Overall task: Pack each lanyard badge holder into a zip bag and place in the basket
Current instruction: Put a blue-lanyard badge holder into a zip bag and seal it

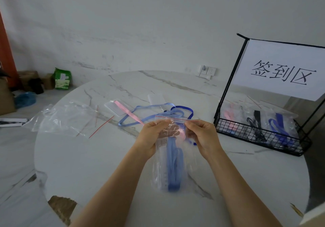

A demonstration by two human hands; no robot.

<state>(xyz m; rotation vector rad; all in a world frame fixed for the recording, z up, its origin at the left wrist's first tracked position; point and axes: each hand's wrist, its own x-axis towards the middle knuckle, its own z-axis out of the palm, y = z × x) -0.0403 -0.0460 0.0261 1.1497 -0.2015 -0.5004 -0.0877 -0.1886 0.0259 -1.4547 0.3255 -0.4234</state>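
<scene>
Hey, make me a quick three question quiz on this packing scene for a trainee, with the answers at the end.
1. True or false: the zip bag pinched at its top by the left hand and right hand has a blue lanyard inside.
2. The wire basket stands on the person's: A) left B) right C) lap.
3. Fill in: the loose pink lanyard lies on the ____.
Key: 1 true; 2 B; 3 table.
</scene>
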